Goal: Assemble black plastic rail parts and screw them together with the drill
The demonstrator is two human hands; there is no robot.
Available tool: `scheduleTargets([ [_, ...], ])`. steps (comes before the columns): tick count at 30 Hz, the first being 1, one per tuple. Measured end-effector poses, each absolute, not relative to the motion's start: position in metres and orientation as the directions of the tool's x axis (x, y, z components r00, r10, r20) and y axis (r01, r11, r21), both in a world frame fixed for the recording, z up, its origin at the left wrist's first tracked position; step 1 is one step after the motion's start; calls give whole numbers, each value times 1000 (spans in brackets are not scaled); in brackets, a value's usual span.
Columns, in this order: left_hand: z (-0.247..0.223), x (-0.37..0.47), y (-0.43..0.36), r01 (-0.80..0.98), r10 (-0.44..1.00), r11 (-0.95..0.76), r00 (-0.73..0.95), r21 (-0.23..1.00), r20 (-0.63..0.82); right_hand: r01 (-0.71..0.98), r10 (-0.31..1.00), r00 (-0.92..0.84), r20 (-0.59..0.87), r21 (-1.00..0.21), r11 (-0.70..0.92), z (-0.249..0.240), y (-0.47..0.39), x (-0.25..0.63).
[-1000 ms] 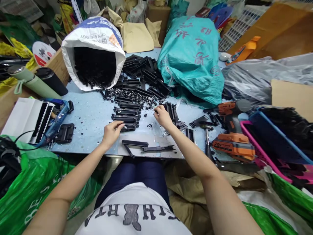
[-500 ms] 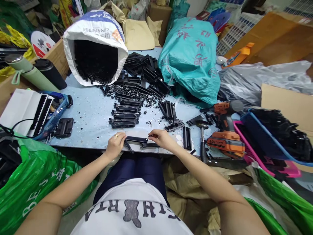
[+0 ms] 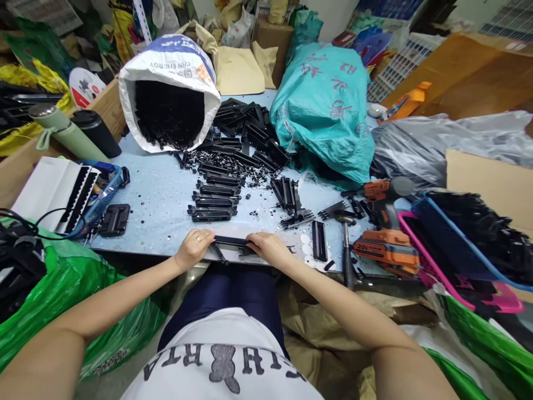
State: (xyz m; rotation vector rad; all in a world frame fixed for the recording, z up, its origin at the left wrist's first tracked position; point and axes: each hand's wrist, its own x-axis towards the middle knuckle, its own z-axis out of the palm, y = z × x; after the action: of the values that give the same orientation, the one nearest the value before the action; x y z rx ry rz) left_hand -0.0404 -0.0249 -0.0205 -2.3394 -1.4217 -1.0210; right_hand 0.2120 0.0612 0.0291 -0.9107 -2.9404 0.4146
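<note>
Near the front edge of the table, a long black plastic bar [image 3: 230, 241] spans the gap between my two hands. My left hand [image 3: 195, 248] is closed on its left end, where a short black arm [image 3: 220, 254] slants down toward the edge. The fingers of my right hand [image 3: 266, 247] close around the right end and hide it. Another dark piece lies partly covered beneath that hand. Behind the bar, several similar black assemblies [image 3: 212, 213] are stacked in a row. To the right lie a grooved black piece [image 3: 320, 240] and a hammer [image 3: 346, 250].
Loose black parts and small pins [image 3: 233, 158] spread before an open white sack [image 3: 127, 105]. A teal sack [image 3: 320, 111] stands behind. An orange cordless drill [image 3: 385, 250] and a blue basket [image 3: 470, 244] sit at right; a blue tray [image 3: 97, 203] is at left.
My right fingers have gone from pinching a small piece above the bar's right end to wrapping around that end. The whole view has shifted slightly.
</note>
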Motion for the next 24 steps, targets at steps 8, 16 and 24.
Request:
scheduleTargets([
  [8, -27, -36, -31, 898, 742, -432, 305, 78, 596, 306, 515, -782, 353, -502, 809, -24, 55, 241],
  [16, -15, 13, -6, 797, 789, -604, 596, 8, 147, 267, 396, -870, 295, -393, 880, -35, 72, 251],
  [24, 10, 17, 1, 898, 902, -401, 352, 183, 248, 469, 493, -833, 252, -152, 870, 12, 78, 265],
])
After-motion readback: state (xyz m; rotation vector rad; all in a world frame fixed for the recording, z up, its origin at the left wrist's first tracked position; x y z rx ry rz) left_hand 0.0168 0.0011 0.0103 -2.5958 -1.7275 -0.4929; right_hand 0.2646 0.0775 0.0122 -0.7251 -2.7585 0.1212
